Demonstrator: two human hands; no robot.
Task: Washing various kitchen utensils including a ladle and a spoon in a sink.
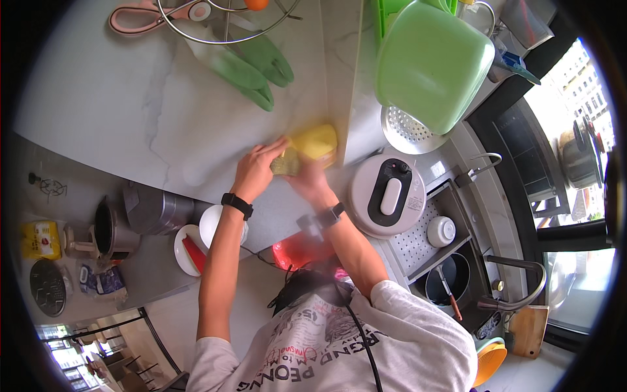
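Note:
On the marble-patterned counter, my left hand has its fingers on the side of a yellow-green textured item, whose exact kind is unclear. Just right of it, my right hand is motion-blurred against the same item and the lower edge of a yellow object, perhaps a packet, also blurred. Whether the right hand grips either of them cannot be told. Green-and-white rubber gloves lie farther back, beside pink-handled scissors and a wire rack.
To the right are a green plastic basin, a steel strainer, a round white lid-like appliance and a sink holding a white bowl and a pan. White dishes and a dark pot stand lower left.

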